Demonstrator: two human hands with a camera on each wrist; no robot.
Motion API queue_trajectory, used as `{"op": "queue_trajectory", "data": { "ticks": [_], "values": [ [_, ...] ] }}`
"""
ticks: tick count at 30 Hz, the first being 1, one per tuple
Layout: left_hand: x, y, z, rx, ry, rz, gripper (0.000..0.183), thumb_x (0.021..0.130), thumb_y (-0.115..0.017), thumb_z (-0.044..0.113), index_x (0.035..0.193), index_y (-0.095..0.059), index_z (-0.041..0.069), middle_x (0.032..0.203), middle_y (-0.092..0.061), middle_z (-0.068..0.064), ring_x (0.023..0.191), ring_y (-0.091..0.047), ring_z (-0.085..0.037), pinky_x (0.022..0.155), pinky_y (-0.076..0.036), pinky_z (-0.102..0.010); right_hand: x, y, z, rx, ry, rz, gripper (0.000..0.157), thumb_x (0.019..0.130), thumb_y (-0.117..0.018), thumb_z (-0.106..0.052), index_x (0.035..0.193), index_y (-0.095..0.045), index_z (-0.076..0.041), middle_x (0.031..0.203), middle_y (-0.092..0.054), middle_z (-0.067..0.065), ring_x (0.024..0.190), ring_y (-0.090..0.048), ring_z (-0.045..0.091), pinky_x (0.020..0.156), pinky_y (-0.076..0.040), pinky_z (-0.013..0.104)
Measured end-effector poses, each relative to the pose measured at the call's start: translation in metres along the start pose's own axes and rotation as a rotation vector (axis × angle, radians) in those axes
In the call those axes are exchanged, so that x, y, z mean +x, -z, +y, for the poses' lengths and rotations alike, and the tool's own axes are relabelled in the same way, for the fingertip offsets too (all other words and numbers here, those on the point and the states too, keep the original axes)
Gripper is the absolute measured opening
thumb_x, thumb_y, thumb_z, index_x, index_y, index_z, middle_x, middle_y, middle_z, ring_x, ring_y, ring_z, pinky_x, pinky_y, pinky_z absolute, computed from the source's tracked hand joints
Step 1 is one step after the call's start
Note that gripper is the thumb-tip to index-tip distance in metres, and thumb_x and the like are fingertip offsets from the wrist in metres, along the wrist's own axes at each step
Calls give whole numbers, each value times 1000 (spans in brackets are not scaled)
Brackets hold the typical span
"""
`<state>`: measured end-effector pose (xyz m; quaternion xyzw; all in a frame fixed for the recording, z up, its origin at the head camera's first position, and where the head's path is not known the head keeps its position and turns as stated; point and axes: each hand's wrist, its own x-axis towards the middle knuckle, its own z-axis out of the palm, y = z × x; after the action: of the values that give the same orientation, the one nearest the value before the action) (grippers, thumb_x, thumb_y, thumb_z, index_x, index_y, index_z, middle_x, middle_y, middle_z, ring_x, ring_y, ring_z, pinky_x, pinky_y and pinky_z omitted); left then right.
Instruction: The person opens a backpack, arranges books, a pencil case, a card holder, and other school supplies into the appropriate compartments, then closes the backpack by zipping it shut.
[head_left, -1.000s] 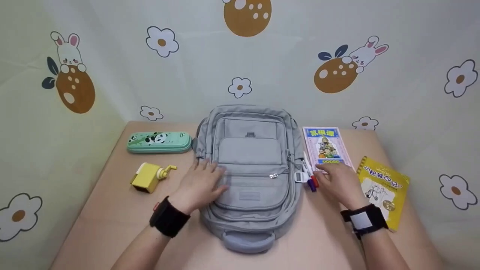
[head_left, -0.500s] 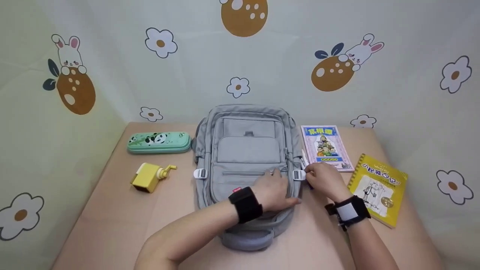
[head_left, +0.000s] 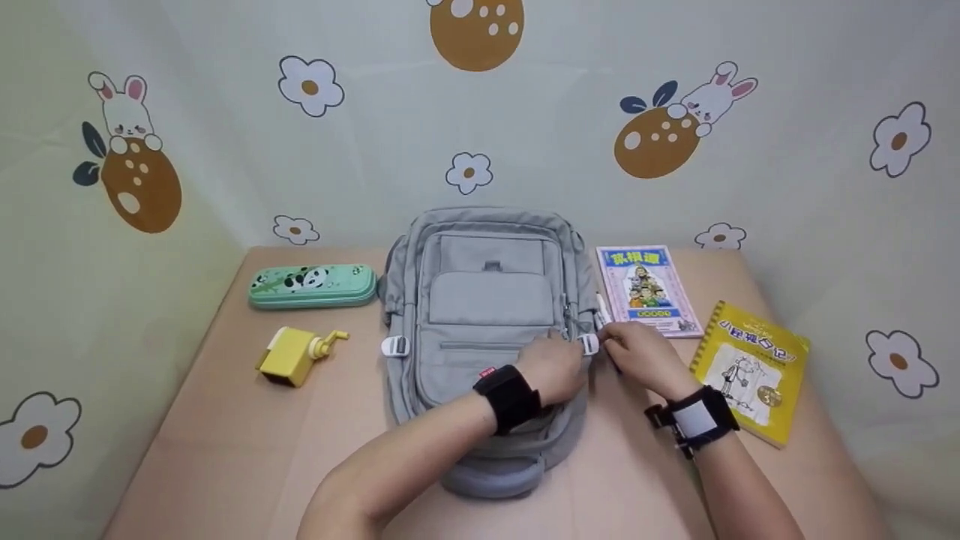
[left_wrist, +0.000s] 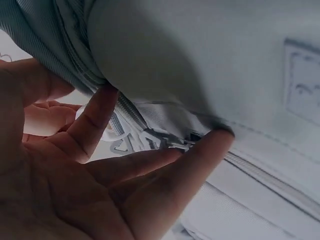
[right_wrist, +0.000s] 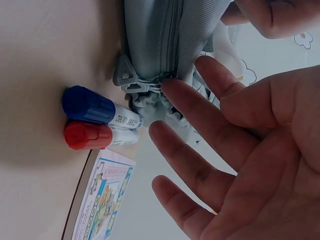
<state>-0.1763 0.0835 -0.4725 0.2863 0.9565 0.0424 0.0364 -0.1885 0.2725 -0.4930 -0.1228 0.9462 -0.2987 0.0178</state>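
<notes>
A grey backpack (head_left: 491,300) lies front up on the table, its handle (head_left: 495,480) toward me. My left hand (head_left: 551,367) reaches across its front. In the left wrist view, that hand's thumb and index finger grip the side edge; the other fingertips touch the panel near metal zipper pulls (left_wrist: 185,144). At the bag's right side is my right hand (head_left: 641,356), below a white buckle (head_left: 589,344). Its thumb and index finger pinch at the end of the side zipper (right_wrist: 172,45), with the pull mostly hidden. The remaining right fingers extend loosely.
Blue (right_wrist: 90,105) and red (right_wrist: 87,135) markers lie beside the bag. A pink-bordered book (head_left: 645,292) and a yellow book (head_left: 754,375) are on the right. On the left sit a green panda pencil case (head_left: 311,286) and a yellow pencil sharpener (head_left: 289,356).
My left hand has moved from the backpack's left side across its front to the right edge. The right hand has shifted left from near the markers onto the bag's side.
</notes>
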Motion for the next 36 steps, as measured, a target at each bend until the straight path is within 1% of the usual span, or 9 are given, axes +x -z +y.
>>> {"op": "queue_trajectory", "data": {
  "ticks": [3, 5, 9, 14, 19, 22, 24, 28, 36],
  "values": [
    [-2, 2, -7, -84, -26, -23, 23, 97, -61, 25, 107, -70, 6, 90, -68, -11, 78, -66, -27, 64, -55, -40, -2, 1, 0, 5, -15, 8, 19, 98, -57, -10, 101, -76, -10, 93, -72, 5, 82, -64, 21, 78, -53, 46],
    [-3, 4, -11, -141, -34, -40, 20, 97, -62, 22, 108, -68, 6, 92, -68, -10, 82, -67, -27, 68, -56, -40, -2, 2, 1, -2, -26, 18, 20, 97, -57, -11, 102, -76, -11, 98, -73, 5, 88, -65, 22, 82, -52, 47],
    [-5, 6, -19, -275, -33, -41, 15, 102, -57, 21, 106, -65, 9, 98, -69, -9, 88, -68, -28, 74, -56, -41, -2, 2, 4, -38, -32, 38, 21, 97, -57, -11, 104, -77, -10, 103, -74, 7, 89, -66, 25, 80, -52, 47],
    [-7, 4, -28, -391, -27, -28, 10, 103, -54, 18, 101, -60, 10, 98, -68, -8, 87, -68, -27, 77, -56, -42, 3, 0, 10, -105, -12, 74, 18, 97, -62, -12, 105, -76, -6, 101, -74, 11, 87, -67, 28, 78, -53, 49],
    [-8, 3, -39, -497, -17, -55, 9, 102, -57, 17, 107, -58, 10, 97, -66, -7, 85, -64, -22, 80, -55, -38, 11, -5, 13, -133, -19, 98, 16, 96, -68, -17, 103, -78, -6, 92, -75, 9, 80, -67, 27, 74, -54, 47],
    [-6, 4, -47, -554, -20, -77, 7, 101, -58, 15, 103, -58, 8, 91, -63, -4, 80, -60, -19, 75, -53, -34, 17, -8, 13, -136, -20, 110, 17, 95, -69, -21, 101, -79, -7, 89, -75, 7, 77, -67, 26, 74, -54, 47],
    [-5, 5, -52, -586, -18, -83, 6, 99, -58, 13, 96, -56, 8, 84, -59, -1, 75, -57, -17, 69, -50, -31, 22, -10, 12, -143, -17, 122, 17, 94, -71, -22, 99, -79, -8, 88, -75, 6, 77, -68, 26, 74, -54, 47],
    [-3, 5, -58, -613, -34, -84, 14, 97, -58, 10, 86, -51, 12, 77, -52, 4, 69, -52, -14, 63, -43, -27, 29, -16, 11, -164, -5, 150, 16, 92, -71, -21, 96, -78, -7, 86, -74, 7, 76, -67, 29, 70, -53, 47],
    [-4, 4, -60, -637, -58, -92, 16, 98, -56, 7, 85, -49, 11, 75, -49, 4, 67, -49, -14, 61, -39, -26, 35, -29, 13, -189, 41, 261, 7, 86, -73, -12, 90, -79, -10, 85, -75, 7, 74, -69, 31, 65, -53, 48]
  ]
}}
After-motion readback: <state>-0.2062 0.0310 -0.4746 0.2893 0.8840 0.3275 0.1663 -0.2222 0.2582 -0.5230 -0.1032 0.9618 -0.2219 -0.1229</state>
